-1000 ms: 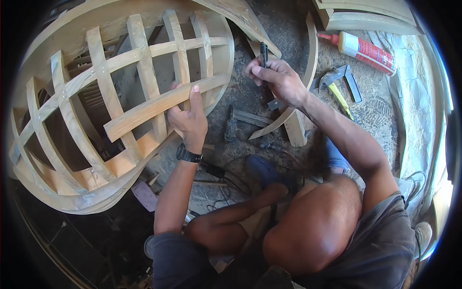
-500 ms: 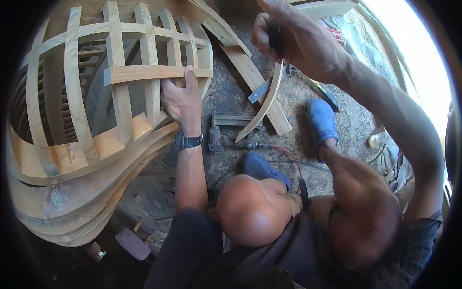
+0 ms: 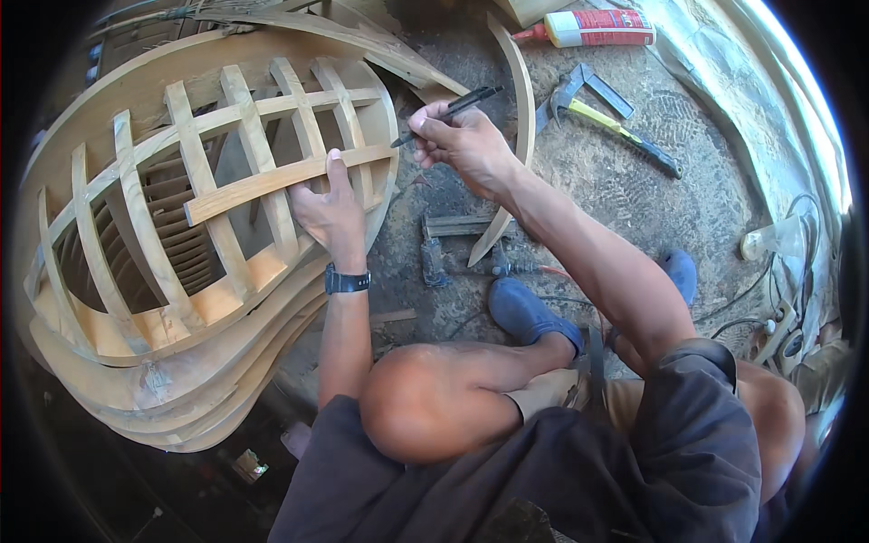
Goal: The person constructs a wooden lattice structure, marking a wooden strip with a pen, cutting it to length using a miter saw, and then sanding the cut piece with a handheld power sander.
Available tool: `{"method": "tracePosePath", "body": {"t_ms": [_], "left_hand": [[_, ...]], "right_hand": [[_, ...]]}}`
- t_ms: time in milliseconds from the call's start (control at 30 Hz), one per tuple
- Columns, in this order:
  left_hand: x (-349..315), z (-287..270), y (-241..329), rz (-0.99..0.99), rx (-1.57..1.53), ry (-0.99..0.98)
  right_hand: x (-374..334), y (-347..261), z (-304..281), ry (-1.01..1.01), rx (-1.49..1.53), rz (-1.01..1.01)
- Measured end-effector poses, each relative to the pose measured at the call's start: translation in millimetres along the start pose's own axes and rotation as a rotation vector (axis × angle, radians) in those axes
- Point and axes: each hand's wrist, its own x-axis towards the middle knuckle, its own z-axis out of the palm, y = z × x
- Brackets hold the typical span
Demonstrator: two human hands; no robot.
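My left hand [image 3: 333,217] grips a narrow wooden strip [image 3: 262,186], thumb on top and fingers underneath. That strip lies across the light ribs of a curved, boat-like wooden frame [image 3: 181,118]. My right hand [image 3: 466,149] pinches a slim black pen [image 3: 468,100], its tip at or very near the strip's right end by the frame's edge; whether it touches, I cannot tell. Just beyond the right hand, a curved wooden strip [image 3: 522,90] lies on the floor, partly hidden by my forearm.
To the right of the curved strip lie a hammer [image 3: 625,136] with a yellow and black handle and a glue bottle [image 3: 597,29]. A metal clamp [image 3: 436,253] rests on the floor near my blue shoe [image 3: 529,312]. Plastic sheeting [image 3: 706,63] and cables [image 3: 801,262] run along the right side.
My right hand has come down and left, bringing the pen to the strip's right end. The left hand keeps its hold; the strip now slants more in view, which has shifted.
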Motion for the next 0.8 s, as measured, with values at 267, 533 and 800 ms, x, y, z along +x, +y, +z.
{"method": "tracePosePath", "body": {"t_ms": [267,533,800], "left_hand": [[-10,4,-11,-0.098,-0.020,-0.080],[-12,1,-2,-0.142,-0.002,-0.060],[-12,2,-11,-0.113,0.048,-0.026]], "right_hand": [[7,88,-29,0.139,0.564,0.085],[15,86,-49,0.106,0.469,0.120],[27,86,-61,0.199,0.759,0.054]]}}
